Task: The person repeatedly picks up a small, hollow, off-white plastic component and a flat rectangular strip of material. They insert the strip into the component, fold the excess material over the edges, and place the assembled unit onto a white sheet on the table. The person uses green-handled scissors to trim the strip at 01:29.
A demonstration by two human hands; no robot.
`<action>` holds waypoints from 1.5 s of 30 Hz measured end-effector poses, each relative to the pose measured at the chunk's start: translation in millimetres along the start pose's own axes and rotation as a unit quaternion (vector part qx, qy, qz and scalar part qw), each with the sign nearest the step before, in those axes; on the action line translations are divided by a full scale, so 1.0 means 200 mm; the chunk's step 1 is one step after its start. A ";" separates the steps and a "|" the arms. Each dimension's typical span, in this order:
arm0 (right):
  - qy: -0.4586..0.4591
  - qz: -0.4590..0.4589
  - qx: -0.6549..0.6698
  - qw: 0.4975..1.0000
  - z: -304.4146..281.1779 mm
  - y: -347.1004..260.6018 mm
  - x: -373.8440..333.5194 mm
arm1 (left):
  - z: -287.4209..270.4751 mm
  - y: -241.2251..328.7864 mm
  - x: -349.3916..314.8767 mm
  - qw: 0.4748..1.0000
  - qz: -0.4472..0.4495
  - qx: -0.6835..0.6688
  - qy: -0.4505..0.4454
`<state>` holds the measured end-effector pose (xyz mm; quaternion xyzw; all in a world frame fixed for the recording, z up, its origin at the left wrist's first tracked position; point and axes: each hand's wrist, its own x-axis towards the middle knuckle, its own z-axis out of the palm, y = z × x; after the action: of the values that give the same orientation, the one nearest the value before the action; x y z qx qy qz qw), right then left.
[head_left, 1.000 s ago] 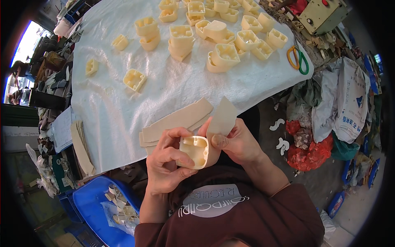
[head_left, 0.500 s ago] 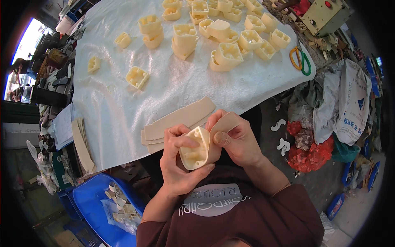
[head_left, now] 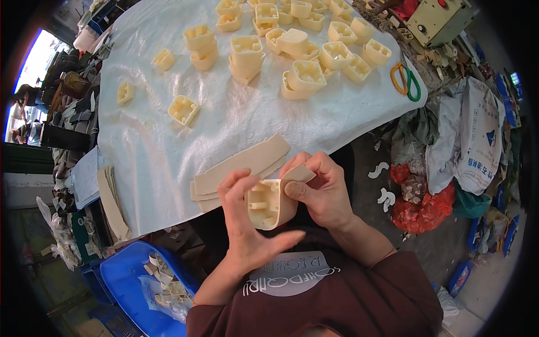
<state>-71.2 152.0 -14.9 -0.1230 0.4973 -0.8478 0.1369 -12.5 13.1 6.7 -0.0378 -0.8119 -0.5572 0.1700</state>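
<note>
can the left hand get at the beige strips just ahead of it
Probably yes: the left hand is spread open, thumb off the cream cup, and the beige strips lie just beyond it with nothing seeming to block them.

Desk (head_left: pixel 135 163) fills upper centre of frame. On it: clustered housings (head_left: pixel 308 76) across the far part, top centre to upper right; three lone housings (head_left: pixel 183 109) toward its left. Loose strips (head_left: pixel 244 163) lie on the near edge, frame centre; strip pile (head_left: pixel 112 202) at the desk's lower-left corner. Scissors (head_left: pixel 407 74) at its right edge; machine (head_left: pixel 441 22) beyond, upper right. Before the near edge, left to right: left hand (head_left: pixel 244 224), one housing (head_left: pixel 264 205), right hand (head_left: pixel 317 191) with one strip (head_left: pixel 297 174). Lower left: bin (head_left: pixel 126 275), scraps (head_left: pixel 171 286) inside. Right side: sack (head_left: pixel 477 135), bags (head_left: pixel 424 210) below-left of it.
</note>
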 end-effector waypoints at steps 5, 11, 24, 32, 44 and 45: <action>-0.026 -0.037 0.039 0.998 0.01 0.02 0.00 | 0.04 -0.04 -0.05 0.995 -0.089 -0.045 0.016; -0.105 -0.024 0.041 0.993 0.02 -0.02 -0.02 | 0.02 -0.03 0.01 0.993 0.000 -0.114 -0.010; -0.116 0.079 0.137 0.981 0.00 -0.02 0.05 | 0.05 -0.10 0.04 0.987 0.123 -0.106 -0.012; -0.216 0.183 0.088 0.955 -0.10 0.00 0.07 | 0.06 -0.10 0.05 0.934 0.070 -0.329 -0.121; -0.313 0.100 -0.025 0.944 -0.11 -0.05 0.14 | -0.04 -0.13 0.09 0.867 -0.150 -0.444 -0.170; -0.270 0.141 0.005 0.952 -0.10 -0.07 0.13 | -0.03 -0.08 0.09 0.868 -0.209 -0.427 -0.140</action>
<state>-103.0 164.8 -10.1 -0.2748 0.4503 -0.7573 0.3850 -32.4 -1.2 1.4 -0.0139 -0.4986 -0.8610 -0.0992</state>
